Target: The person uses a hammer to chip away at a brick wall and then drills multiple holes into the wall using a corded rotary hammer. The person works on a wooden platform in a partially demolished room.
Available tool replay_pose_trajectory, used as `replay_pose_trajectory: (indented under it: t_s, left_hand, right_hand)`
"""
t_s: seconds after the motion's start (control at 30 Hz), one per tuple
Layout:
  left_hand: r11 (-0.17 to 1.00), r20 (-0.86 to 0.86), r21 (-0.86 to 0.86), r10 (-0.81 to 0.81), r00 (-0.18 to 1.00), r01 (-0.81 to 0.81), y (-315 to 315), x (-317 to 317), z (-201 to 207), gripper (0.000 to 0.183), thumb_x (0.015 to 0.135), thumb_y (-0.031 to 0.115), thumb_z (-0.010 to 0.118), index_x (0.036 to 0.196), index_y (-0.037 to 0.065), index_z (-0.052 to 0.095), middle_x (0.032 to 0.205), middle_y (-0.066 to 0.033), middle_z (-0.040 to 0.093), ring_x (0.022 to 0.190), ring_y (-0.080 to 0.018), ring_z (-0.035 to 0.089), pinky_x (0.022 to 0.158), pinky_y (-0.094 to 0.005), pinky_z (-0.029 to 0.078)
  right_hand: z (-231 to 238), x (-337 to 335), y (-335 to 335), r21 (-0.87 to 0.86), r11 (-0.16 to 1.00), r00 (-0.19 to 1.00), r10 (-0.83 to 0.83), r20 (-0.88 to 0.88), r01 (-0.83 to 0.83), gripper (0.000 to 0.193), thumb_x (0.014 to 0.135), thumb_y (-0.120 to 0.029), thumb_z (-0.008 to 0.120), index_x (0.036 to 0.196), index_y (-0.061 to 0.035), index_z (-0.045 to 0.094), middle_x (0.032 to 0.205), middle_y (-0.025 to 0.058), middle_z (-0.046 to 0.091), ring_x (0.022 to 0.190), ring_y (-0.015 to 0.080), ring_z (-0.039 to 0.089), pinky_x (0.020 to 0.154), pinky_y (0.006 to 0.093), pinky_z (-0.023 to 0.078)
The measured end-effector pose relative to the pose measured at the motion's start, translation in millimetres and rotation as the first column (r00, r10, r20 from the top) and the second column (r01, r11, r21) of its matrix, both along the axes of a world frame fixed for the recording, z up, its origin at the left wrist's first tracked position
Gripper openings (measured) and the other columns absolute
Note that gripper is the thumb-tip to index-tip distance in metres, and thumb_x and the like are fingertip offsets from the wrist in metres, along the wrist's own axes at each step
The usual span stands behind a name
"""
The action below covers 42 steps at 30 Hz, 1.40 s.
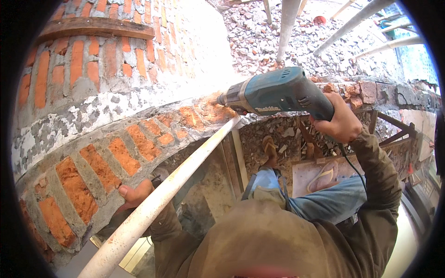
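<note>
My right hand (pixel 342 119) is wrapped round the rear handle of a teal and black power drill (pixel 276 90). The drill lies roughly level, and its chuck end points left at the worn brick on top of the curved brick wall (pixel 95 169). Glare and dust blur the tip, so I cannot tell how deep it sits. My left hand (pixel 137 192) grips the near edge of that wall, thumb on top and fingers hidden below. A pale round pole (pixel 181 173) slants past this hand, its upper end close under the drill's front.
Beyond the wall, a brick surface (pixel 76 62) carries a wooden plank (pixel 97 28). Broken rubble (pixel 257 39) and several upright poles (pixel 287 28) fill the far right. Below, my sandalled feet (pixel 270 148) stand among boards and debris. A dark cord (pixel 354 167) hangs from the drill beside my right arm.
</note>
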<state>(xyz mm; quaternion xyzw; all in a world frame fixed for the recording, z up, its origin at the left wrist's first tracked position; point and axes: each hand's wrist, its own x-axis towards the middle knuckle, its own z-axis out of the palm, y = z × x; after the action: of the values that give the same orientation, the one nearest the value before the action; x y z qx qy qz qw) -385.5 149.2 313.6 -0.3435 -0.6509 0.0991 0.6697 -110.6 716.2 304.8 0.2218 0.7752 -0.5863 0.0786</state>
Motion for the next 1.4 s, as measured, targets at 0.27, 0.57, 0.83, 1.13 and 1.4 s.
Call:
replay_pose_trajectory:
  t_s: [0.27,0.57,0.83,1.13,1.4]
  left_hand:
    - [0.988,-0.111,-0.153,-0.039,0.993,0.022,30.6,-3.2,28.5,0.038,0.105,0.021,0.059,0.134,-0.003,0.052,0.132,-0.0208,0.055,0.118,-0.0267,0.06,0.102,-0.0482,0.054]
    - [0.996,0.007,0.022,-0.087,0.996,0.087,11.7,-0.4,7.0,0.035,0.102,0.013,0.062,0.131,-0.005,0.052,0.124,-0.0209,0.058,0.117,-0.0253,0.059,0.101,-0.0443,0.055]
    - [0.98,0.116,0.154,-0.142,0.983,0.123,13.2,6.0,7.8,0.051,0.1,0.021,0.059,0.136,-0.006,0.035,0.135,-0.0269,0.042,0.124,-0.0289,0.05,0.104,-0.0444,0.049]
    - [0.959,0.19,0.18,-0.252,0.949,0.219,87.9,-4.9,15.2,0.074,0.099,0.032,0.055,0.146,-0.006,0.012,0.147,-0.0312,0.021,0.137,-0.0357,0.039,0.113,-0.0476,0.041]
    - [0.885,0.382,0.322,-0.446,0.81,0.336,151.8,12.4,57.3,0.095,0.098,0.043,0.051,0.154,-0.006,-0.008,0.158,-0.035,0.002,0.148,-0.0418,0.029,0.12,-0.0504,0.034]
  right_hand:
    - [-8.7,9.0,-7.9,-0.168,0.986,0.999,-0.009,0.043,0.016,0.024,0.073,-0.012,0.066,0.093,0.0013,0.066,0.078,0.0057,0.066,0.072,0.0137,0.059,0.071,0.032,0.05]
    - [0.0,4.5,-13.6,-0.12,0.988,0.989,-0.077,0.124,0.092,0.03,0.078,-0.015,0.072,0.103,0.0015,0.067,0.087,0.0094,0.066,0.076,0.0162,0.058,0.075,0.0348,0.05]
    - [-31.4,13.0,1.0,-0.177,0.982,0.998,-0.064,0.004,0.064,0.022,0.075,-0.012,0.07,0.093,0.0013,0.067,0.078,0.0058,0.066,0.061,0.0122,0.062,0.058,0.0298,0.051]
    - [-49.8,-17.6,47.1,-0.361,0.93,0.992,-0.031,0.125,0.074,0.032,0.074,-0.003,0.067,0.106,0.0057,0.066,0.082,0.0077,0.069,0.057,0.0133,0.062,0.051,0.0282,0.052]
    - [-34.7,-17.8,45.3,-0.305,0.947,0.964,-0.016,0.265,0.1,0.038,0.074,-0.006,0.068,0.111,0.0035,0.067,0.09,0.0096,0.067,0.067,0.016,0.062,0.056,0.0299,0.051]
